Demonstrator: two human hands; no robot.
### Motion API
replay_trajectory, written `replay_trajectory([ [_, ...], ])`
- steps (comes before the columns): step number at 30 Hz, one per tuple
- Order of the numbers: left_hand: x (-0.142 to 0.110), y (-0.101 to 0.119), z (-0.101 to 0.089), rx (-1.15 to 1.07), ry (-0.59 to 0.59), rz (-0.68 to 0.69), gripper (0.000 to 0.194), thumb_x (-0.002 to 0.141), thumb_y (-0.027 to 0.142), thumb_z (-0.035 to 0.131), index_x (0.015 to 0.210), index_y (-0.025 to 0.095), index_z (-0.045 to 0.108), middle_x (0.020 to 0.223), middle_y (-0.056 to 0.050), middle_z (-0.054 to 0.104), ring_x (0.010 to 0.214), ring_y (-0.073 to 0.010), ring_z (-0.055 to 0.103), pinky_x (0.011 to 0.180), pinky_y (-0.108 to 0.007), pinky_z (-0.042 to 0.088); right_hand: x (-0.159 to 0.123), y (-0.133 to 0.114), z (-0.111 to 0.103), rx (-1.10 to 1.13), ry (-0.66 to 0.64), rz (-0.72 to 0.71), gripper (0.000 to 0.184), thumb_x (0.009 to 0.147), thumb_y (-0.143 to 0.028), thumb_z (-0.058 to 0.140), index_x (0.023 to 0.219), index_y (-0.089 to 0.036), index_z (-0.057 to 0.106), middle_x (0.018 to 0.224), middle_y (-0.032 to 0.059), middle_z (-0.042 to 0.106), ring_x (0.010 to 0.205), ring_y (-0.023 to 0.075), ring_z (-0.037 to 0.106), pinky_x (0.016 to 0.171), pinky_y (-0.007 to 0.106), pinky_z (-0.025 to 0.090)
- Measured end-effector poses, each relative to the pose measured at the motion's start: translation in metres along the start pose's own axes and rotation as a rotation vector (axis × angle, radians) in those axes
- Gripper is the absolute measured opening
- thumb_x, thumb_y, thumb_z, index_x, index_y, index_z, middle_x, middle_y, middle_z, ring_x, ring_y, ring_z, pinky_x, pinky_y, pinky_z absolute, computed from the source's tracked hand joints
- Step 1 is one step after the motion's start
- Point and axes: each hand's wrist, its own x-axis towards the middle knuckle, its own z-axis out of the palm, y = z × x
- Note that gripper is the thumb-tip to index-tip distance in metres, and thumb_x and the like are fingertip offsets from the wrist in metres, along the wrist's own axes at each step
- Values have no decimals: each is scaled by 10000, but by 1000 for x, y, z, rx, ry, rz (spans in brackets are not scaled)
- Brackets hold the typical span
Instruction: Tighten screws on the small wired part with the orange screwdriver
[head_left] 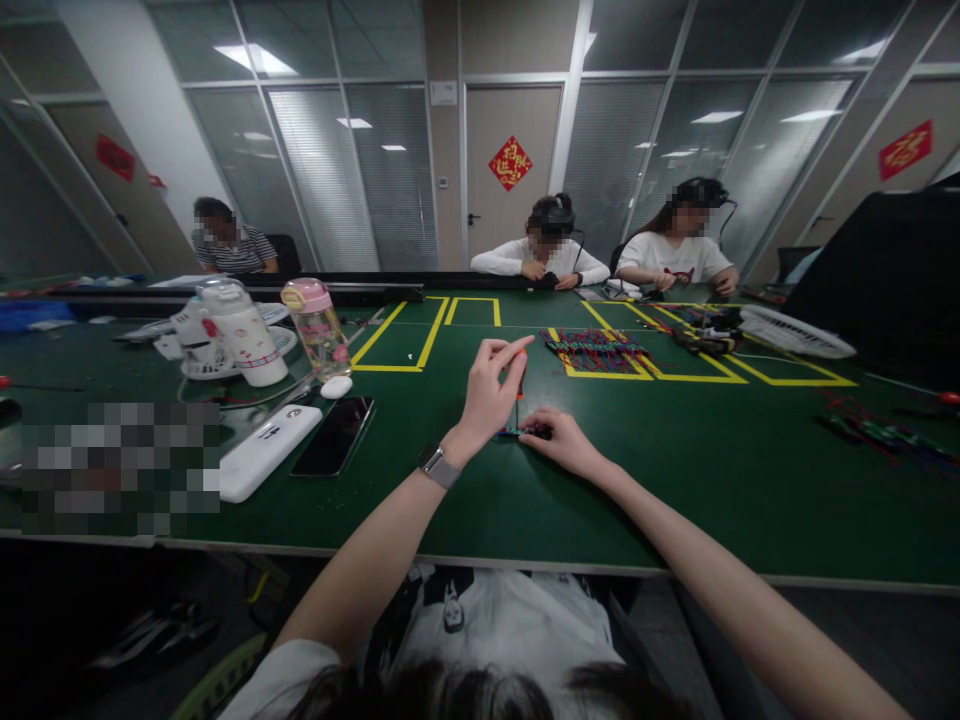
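Observation:
My left hand (pixel 491 388), with a watch on its wrist, is closed around the orange-red handle of a screwdriver (pixel 520 390). Its thin dark shaft points straight down, the tip at a small green circuit board (pixel 510 432) on the green table. My right hand (pixel 561 440) lies low on the table, its fingers pressed on the board's right side and on a small dark part there. Fingers cover much of the board, and the exact contact of the tip is too small to tell. Beyond the hands lies a pile of wired boards (pixel 596 350) with red and blue leads.
On the left are a black phone (pixel 334 437), a white power bank (pixel 262 455), a white earbud case (pixel 336 387) and two bottles (pixel 315 330). More wired boards (pixel 885 430) lie at right, near a white basket (pixel 795 332). Several people sit across the table.

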Motion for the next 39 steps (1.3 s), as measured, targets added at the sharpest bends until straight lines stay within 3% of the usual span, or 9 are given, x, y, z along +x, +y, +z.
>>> replay_trajectory([
  [3, 1, -1, 1, -111, -37, -20, 328, 951, 206, 419, 1233, 228, 584, 1081, -57, 609, 983, -143, 586, 884, -284, 464, 0, 0, 0, -11, -6, 2, 110, 781, -222, 658, 859, -168, 715, 774, 33, 603, 720, 156, 556, 678, 283, 452],
  [5, 1, -2, 1, -157, -34, -41, 305, 932, 208, 465, 1206, 217, 599, 1040, -52, 627, 925, -137, 602, 831, -269, 484, 0, 0, -1, -15, -15, 1, 114, 782, -221, 658, 862, -163, 715, 769, 35, 601, 718, 157, 554, 679, 284, 451],
  [9, 2, -1, 0, -50, 55, -42, 209, 877, 249, 575, 1056, 217, 678, 925, -35, 597, 841, -131, 584, 778, -254, 485, 0, -2, -2, -8, -19, -1, 102, 782, -215, 656, 849, -164, 714, 762, 31, 600, 711, 154, 555, 666, 276, 446],
  [15, 2, 2, -2, -112, 33, -63, 287, 948, 212, 429, 1143, 215, 638, 1059, -53, 631, 965, -140, 597, 871, -281, 473, 0, -4, -3, -12, -22, 0, 100, 779, -213, 655, 845, -170, 717, 759, 30, 599, 718, 156, 556, 672, 277, 447],
  [21, 2, 0, -2, -70, 63, -57, 203, 882, 250, 569, 1043, 208, 685, 957, -46, 613, 879, -138, 592, 808, -257, 484, 0, -4, -2, -19, -30, 7, 116, 789, -226, 649, 859, -161, 715, 766, 34, 594, 720, 159, 558, 676, 278, 444],
  [27, 4, -3, -1, -140, -3, -98, 325, 940, 180, 423, 1208, 221, 603, 1090, -62, 622, 977, -139, 597, 865, -276, 478, 0, -4, -3, -5, -22, 5, 114, 785, -228, 651, 859, -167, 713, 763, 30, 592, 714, 158, 557, 673, 278, 447],
  [33, 3, -3, -1, -42, 56, -80, 242, 888, 243, 553, 1098, 199, 665, 977, -59, 610, 896, -146, 592, 832, -276, 483, 0, -4, -3, -19, -26, 4, 121, 790, -223, 650, 868, -159, 717, 773, 38, 601, 727, 164, 562, 684, 284, 448],
  [39, 3, -6, 1, -152, 5, -86, 329, 933, 155, 422, 1208, 198, 598, 1100, -70, 623, 993, -142, 598, 882, -277, 471, 1, -2, -2, -17, -26, 1, 119, 785, -217, 653, 867, -158, 716, 768, 35, 602, 723, 159, 563, 678, 277, 449],
])
